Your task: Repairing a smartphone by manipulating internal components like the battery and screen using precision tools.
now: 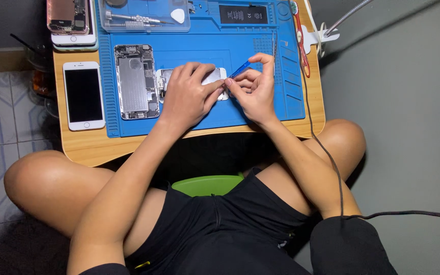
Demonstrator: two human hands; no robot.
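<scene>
Left hand (188, 91) is pressing the silver phone panel (215, 76) flat on the blue silicone mat (240, 109) (steadying it), right hand (254, 89) fingers pinching a thin blue pry tool (240, 69) at its right edge.

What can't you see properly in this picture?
Head view:
- Flat silver phone part on the blue rubber mat: mostly hidden under the left hand.
- Thin blue plastic tool: its tip hidden between the right hand fingers.
- Pink opened phone: cut off by the top edge.

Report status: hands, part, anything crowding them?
Left hand pressing down the phone panel on the blue mat. Right hand grips blue pry tool at its edge. Opened phone body lies left, apart.
</scene>
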